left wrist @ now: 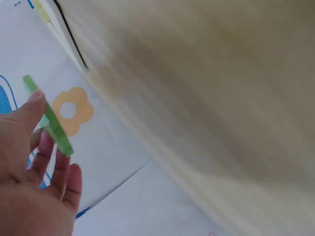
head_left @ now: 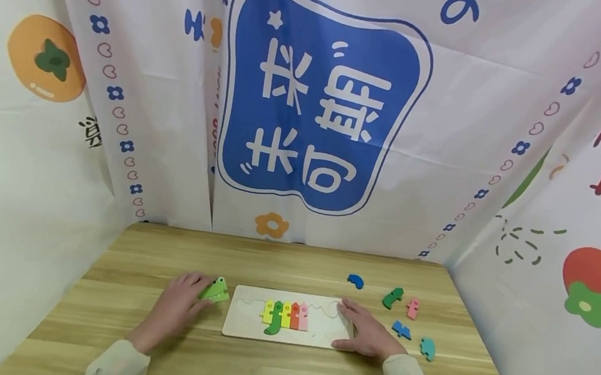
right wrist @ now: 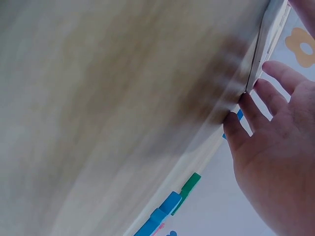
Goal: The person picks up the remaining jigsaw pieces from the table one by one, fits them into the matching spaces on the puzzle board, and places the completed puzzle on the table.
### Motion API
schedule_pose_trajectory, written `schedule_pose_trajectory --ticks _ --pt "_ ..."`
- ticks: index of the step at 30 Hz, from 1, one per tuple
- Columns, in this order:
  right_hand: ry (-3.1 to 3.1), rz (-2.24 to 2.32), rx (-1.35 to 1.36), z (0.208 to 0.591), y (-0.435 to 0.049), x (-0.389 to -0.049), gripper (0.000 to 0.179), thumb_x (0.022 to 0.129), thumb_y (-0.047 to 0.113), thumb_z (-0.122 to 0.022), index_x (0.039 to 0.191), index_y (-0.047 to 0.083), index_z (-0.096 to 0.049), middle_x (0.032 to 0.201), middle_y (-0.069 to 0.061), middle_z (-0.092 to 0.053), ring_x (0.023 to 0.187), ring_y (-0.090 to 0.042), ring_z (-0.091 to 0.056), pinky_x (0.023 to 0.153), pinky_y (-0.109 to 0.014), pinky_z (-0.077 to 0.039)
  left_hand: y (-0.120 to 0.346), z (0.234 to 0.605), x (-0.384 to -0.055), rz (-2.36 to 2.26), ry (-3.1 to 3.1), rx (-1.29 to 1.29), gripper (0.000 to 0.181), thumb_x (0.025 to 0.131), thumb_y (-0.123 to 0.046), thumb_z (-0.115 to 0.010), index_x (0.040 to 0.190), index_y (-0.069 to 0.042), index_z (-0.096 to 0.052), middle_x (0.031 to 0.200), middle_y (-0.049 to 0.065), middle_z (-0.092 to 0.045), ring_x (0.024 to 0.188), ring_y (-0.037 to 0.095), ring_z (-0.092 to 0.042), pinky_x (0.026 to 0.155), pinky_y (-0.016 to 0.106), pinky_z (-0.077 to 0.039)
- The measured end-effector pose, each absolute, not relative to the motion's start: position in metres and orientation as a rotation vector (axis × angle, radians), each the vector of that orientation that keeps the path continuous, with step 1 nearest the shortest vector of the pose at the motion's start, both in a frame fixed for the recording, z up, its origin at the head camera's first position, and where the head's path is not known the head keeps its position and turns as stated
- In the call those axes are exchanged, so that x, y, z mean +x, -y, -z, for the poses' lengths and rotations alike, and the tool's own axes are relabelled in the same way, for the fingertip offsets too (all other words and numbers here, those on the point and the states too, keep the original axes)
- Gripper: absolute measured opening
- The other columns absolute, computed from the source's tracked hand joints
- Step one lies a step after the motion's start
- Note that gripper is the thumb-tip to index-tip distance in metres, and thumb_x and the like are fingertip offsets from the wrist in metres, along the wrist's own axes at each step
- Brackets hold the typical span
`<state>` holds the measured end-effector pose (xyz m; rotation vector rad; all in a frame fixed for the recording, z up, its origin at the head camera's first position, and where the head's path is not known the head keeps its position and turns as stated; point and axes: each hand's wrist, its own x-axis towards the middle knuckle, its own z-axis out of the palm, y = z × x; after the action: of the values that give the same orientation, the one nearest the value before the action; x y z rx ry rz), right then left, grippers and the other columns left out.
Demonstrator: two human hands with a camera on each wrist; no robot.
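Puzzle-fitting seems underway: left hand (head_left: pixel 181 298) pinches green head piece (head_left: pixel 217 290), likely needing moving toward three o'clock; spread right hand (head_left: pixel 367 331) touches board (head_left: pixel 241 325)

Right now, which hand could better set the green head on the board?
Probably the left hand: it holds the head, just left of the board; the right hand rests at the board's right end.

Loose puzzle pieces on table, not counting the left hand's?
5: curved blue piece near the far right corner of the board; green piece and pink piece farther right; second blue piece beside the right hand; teal piece rightmost. Others could be hidden.
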<state>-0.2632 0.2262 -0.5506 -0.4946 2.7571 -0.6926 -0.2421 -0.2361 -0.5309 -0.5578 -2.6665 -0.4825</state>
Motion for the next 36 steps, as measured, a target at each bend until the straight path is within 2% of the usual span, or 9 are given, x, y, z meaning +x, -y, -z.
schedule_pose_trajectory --ticks 6,19,30,36 --pt "-2.756 0.702 -0.495 0.554 -0.227 -0.265 0.096 0.083 0.056 -0.082 0.160 0.016 -0.041 0.172 -0.007 -0.027 0.156 -0.041 -0.026 0.121 -0.064 -0.030 0.233 0.524 -0.246 0.387 2.540 -0.632 0.059 0.088 -0.025 -0.082 0.141 -0.007 -0.063 0.117 0.008 -0.068 0.106 0.027 -0.062 0.095 0.051 -0.052" --pt "-2.756 0.693 -0.505 0.554 -0.227 -0.265 0.097 0.083 0.056 -0.082 0.160 0.013 -0.041 0.171 -0.010 -0.028 0.156 -0.042 -0.026 0.121 -0.064 -0.030 0.213 0.518 -0.251 0.316 2.550 -0.786 0.057 0.087 -0.027 -0.083 0.138 -0.011 -0.066 0.120 0.005 -0.068 0.110 0.027 -0.064 0.092 0.049 -0.056" --pt "-2.757 0.703 -0.515 0.552 -0.227 -0.263 0.097 0.083 0.054 -0.083 0.160 0.012 -0.040 0.171 -0.010 -0.028 0.155 -0.043 -0.026 0.120 -0.065 -0.030 0.182 0.532 -0.270 0.325 2.758 -1.034 0.048 0.095 -0.031 -0.074 0.138 -0.011 -0.066 0.127 0.009 -0.068 0.120 0.032 -0.062 0.103 0.054 -0.051" --pt "-2.756 0.706 -0.520 0.551 -0.226 -0.262 0.097 0.084 0.053 -0.083 0.160 0.011 -0.041 0.171 -0.011 -0.028 0.155 -0.043 -0.027 0.119 -0.066 -0.030 0.176 0.539 -0.274 0.333 2.831 -1.069 0.048 0.097 -0.030 -0.073 0.141 -0.013 -0.064 0.129 0.007 -0.066 0.124 0.031 -0.059 0.107 0.054 -0.048"
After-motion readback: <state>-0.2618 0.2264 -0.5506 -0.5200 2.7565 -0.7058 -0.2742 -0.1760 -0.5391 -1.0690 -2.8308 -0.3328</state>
